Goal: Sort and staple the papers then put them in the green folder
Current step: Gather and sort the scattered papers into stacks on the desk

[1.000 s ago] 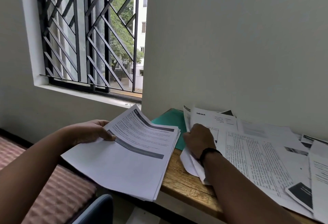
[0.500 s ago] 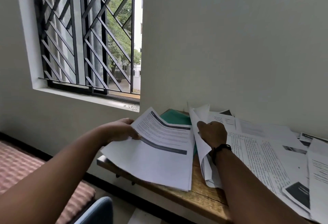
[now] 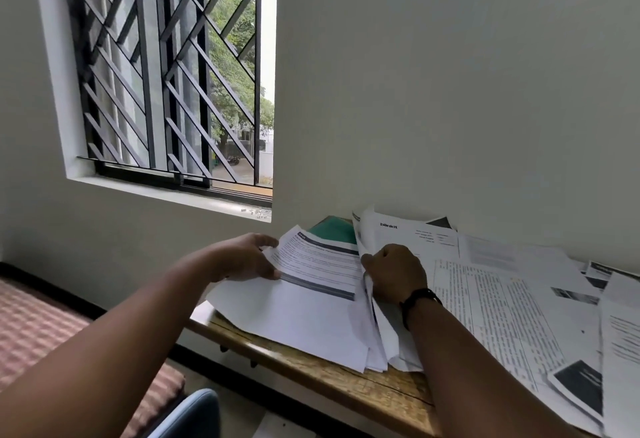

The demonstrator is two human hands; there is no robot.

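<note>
Since a moment ago the sheaf of papers (image 3: 311, 302) has come down from the air to lie flat on the wooden desk (image 3: 349, 389), overhanging its left end. The desk is a rough-grained plank set against a smooth pale wall (image 3: 450, 91), beside a barred window (image 3: 166, 73). Loose printed sheets (image 3: 512, 302) — thin, white, some curling — cover its right side. The green folder (image 3: 334, 230), a flat smooth corner, peeks out at the back between sheaf and sheets. The left hand (image 3: 247, 257) grips the sheaf's left edge, thumb on top. The right hand (image 3: 394, 273), black wristband (image 3: 420, 299) behind it, curls around the lifted edges of several sheets.
</note>
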